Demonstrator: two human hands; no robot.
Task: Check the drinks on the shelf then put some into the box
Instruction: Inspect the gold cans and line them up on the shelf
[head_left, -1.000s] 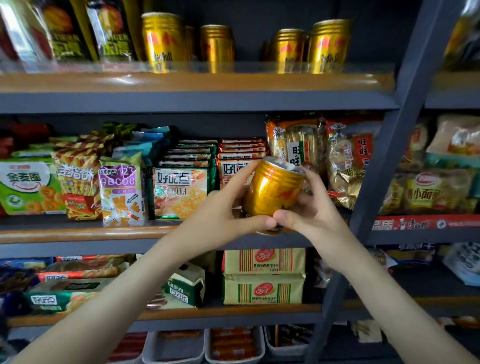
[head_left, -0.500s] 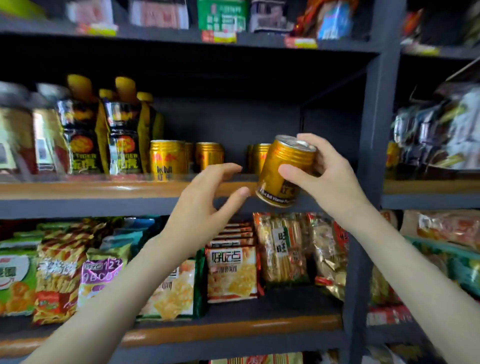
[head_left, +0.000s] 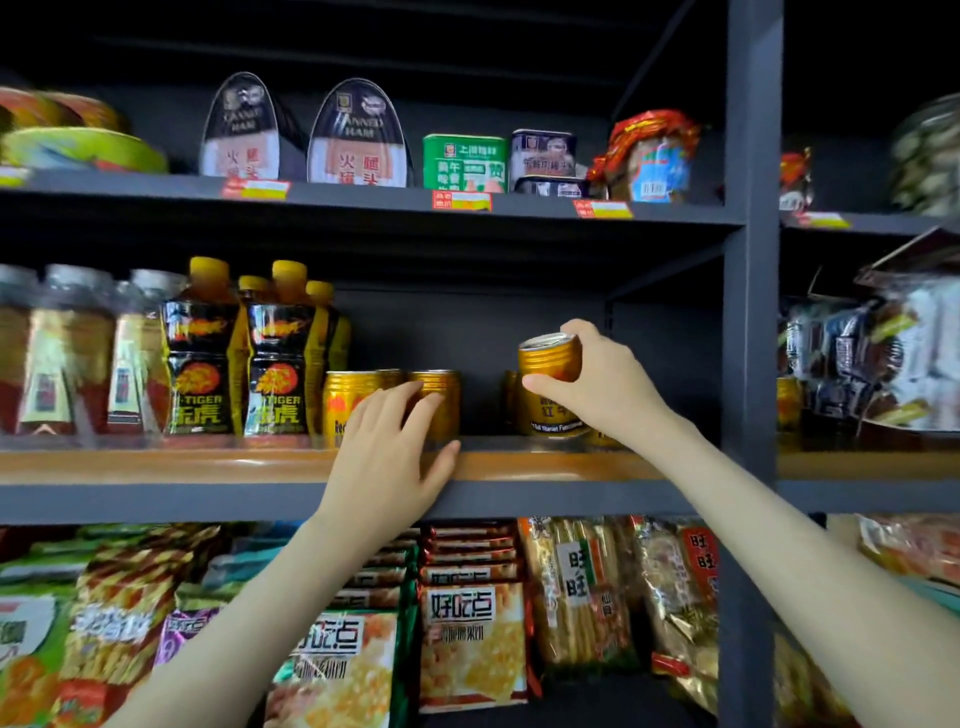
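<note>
At the orange-edged wooden shelf (head_left: 208, 465), right hand (head_left: 602, 384) grips a ribbed gold metal can (head_left: 550, 395), left hand (head_left: 384, 457) lays loose fingers (head_left: 415, 402) on a second gold can (head_left: 441, 384) a nudge could topple.

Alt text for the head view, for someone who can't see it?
The right hand holds a gold can at the drinks shelf; the open left hand is in front of a row of gold cans there. Yellow-capped bottles stand left, tins above, snack packets below.
</note>
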